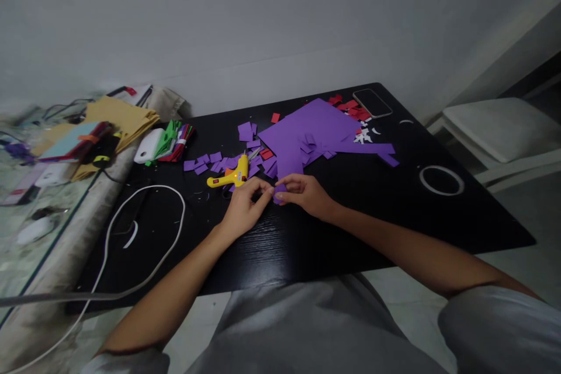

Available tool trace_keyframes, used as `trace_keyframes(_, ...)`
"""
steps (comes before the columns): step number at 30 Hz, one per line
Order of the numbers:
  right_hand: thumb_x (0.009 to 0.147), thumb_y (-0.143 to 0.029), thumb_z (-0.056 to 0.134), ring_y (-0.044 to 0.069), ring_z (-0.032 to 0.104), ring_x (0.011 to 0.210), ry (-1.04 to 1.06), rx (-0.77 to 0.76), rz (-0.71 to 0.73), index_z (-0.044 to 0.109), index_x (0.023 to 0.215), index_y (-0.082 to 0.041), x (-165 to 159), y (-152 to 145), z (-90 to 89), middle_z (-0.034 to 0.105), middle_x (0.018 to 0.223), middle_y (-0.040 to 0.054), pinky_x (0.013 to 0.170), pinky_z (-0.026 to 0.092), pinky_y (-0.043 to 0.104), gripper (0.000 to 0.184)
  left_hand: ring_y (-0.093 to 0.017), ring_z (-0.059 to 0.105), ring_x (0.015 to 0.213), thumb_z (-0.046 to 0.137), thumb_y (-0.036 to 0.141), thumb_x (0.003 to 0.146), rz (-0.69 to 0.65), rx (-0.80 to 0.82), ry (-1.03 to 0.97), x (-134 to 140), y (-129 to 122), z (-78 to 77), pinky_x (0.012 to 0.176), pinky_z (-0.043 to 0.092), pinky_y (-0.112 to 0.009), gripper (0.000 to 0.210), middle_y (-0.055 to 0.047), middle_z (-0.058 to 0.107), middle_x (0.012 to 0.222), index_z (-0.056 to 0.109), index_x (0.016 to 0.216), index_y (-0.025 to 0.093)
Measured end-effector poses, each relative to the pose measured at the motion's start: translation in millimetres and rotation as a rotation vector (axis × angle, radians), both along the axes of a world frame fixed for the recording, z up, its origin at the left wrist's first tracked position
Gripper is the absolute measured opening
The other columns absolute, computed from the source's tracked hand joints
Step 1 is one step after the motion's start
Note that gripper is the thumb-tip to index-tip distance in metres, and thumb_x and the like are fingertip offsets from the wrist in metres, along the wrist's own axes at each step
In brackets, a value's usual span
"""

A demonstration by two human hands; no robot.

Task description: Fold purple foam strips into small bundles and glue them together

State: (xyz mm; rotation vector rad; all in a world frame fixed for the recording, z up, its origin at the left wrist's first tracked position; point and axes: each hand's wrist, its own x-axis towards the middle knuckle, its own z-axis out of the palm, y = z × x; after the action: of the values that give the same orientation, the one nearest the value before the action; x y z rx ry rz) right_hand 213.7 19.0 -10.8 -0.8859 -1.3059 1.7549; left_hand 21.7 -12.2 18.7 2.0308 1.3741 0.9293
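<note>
A small purple paper piece (279, 193) is pinched between the fingers of my right hand (307, 194). My left hand (248, 205) meets it at the left edge, thumb and forefinger pressed together; the fingertips hide exactly how it grips. Just beyond my left hand lies a yellow glue gun (231, 175), its nozzle pointing away from me. Many cut purple squares (205, 161) are scattered around it. Behind my hands a large purple sheet (313, 123) lies flat, with loose pieces on top. Scissors (254, 153) lie partly hidden among the squares.
On the black table (350, 228) are a phone (372, 103), red scraps (350, 108), white scraps (364, 134) and a white ring (441, 180). Folded coloured sheets (175, 141) lie left. A white cable (179, 228) loops at front left. A white chair (504, 128) stands right.
</note>
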Motion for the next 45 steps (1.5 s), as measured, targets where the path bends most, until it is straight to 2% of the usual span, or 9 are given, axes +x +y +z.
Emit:
trace_keyframes(7, 0.065, -0.034, 0.086, 0.014, 0.068, 0.058, -0.029, 0.031, -0.021, 0.068, 0.094, -0.015, 0.2, -1.0, 3.2, 0.071, 0.065, -0.0011, 0.064, 0.061, 0.029, 0.04, -0.016, 0.059, 0.08, 0.049, 0.035, 0.099, -0.011, 0.012, 0.054, -3.0, 0.6, 2.1, 0.077, 0.045, -0.03, 0.024, -0.003, 0.064, 0.085, 0.062, 0.088, 0.018)
trace_keyframes(10, 0.066, -0.032, 0.085, 0.014, 0.068, 0.058, -0.038, 0.04, -0.011, 0.067, 0.094, -0.015, 0.1, -2.3, 4.0, 0.071, 0.064, -0.0011, 0.063, 0.06, 0.029, 0.037, -0.017, 0.06, 0.081, 0.053, 0.037, 0.097, -0.036, -0.019, 0.028, -2.5, 1.2, 1.1, 0.077, 0.046, -0.03, 0.022, -0.004, 0.066, 0.087, 0.065, 0.092, 0.019)
trace_keyframes(13, 0.065, -0.03, 0.085, 0.014, 0.07, 0.06, -0.033, 0.046, -0.009, 0.066, 0.094, -0.015, -0.4, -3.3, 2.2, 0.072, 0.065, -0.0008, 0.064, 0.061, 0.029, 0.037, -0.016, 0.059, 0.076, 0.057, 0.04, 0.094, -0.058, -0.067, -0.006, -1.7, 2.0, -2.6, 0.071, 0.045, -0.028, 0.025, -0.003, 0.065, 0.081, 0.066, 0.086, 0.018)
trace_keyframes(20, 0.063, -0.029, 0.086, 0.015, 0.071, 0.061, -0.025, 0.007, 0.039, 0.061, 0.093, -0.016, -1.3, -2.3, -0.4, 0.074, 0.068, 0.0001, 0.066, 0.059, 0.029, 0.041, -0.015, 0.057, 0.07, 0.058, 0.043, 0.093, 0.019, -0.141, -0.067, -1.5, 1.6, -6.4, 0.067, 0.043, -0.027, 0.03, -0.002, 0.065, 0.075, 0.065, 0.079, 0.017)
trace_keyframes(26, 0.063, -0.027, 0.086, 0.017, 0.073, 0.064, -0.019, -0.01, -0.012, 0.06, 0.093, -0.016, -2.4, -1.4, 0.8, 0.074, 0.07, 0.0012, 0.069, 0.06, 0.031, 0.041, -0.014, 0.054, 0.068, 0.061, 0.043, 0.091, 0.063, -0.158, -0.121, -1.6, 1.5, -4.4, 0.066, 0.041, -0.027, 0.03, -0.001, 0.062, 0.072, 0.065, 0.078, 0.017)
trace_keyframes(32, 0.067, -0.032, 0.085, 0.017, 0.074, 0.071, 0.046, 0.033, -0.127, 0.063, 0.1, -0.017, 0.0, 1.3, 3.8, 0.074, 0.073, 0.0009, 0.073, 0.061, 0.032, 0.042, -0.013, 0.053, 0.067, 0.064, 0.045, 0.089, 0.051, -0.211, -0.218, -0.8, 1.9, -4.1, 0.064, 0.041, -0.026, 0.028, 0.0, 0.062, 0.071, 0.066, 0.081, 0.017)
trace_keyframes(38, 0.065, -0.033, 0.087, 0.019, 0.075, 0.071, 0.037, -0.001, -0.099, 0.063, 0.102, -0.016, 0.6, 1.5, 3.7, 0.074, 0.072, 0.0018, 0.074, 0.062, 0.034, 0.047, -0.014, 0.053, 0.069, 0.058, 0.044, 0.093, 0.045, -0.149, -0.153, -1.5, 1.2, -10.7, 0.066, 0.041, -0.026, 0.029, 0.0, 0.06, 0.074, 0.064, 0.082, 0.018)
trace_keyframes(45, 0.064, -0.035, 0.087, 0.018, 0.074, 0.067, 0.028, 0.03, -0.121, 0.062, 0.1, -0.017, 0.2, 3.8, 0.6, 0.072, 0.068, 0.0, 0.072, 0.062, 0.032, 0.047, -0.015, 0.055, 0.075, 0.05, 0.038, 0.098, 0.0, -0.071, -0.032, -4.1, 1.9, -4.3, 0.073, 0.043, -0.027, 0.027, -0.001, 0.061, 0.081, 0.061, 0.084, 0.018)
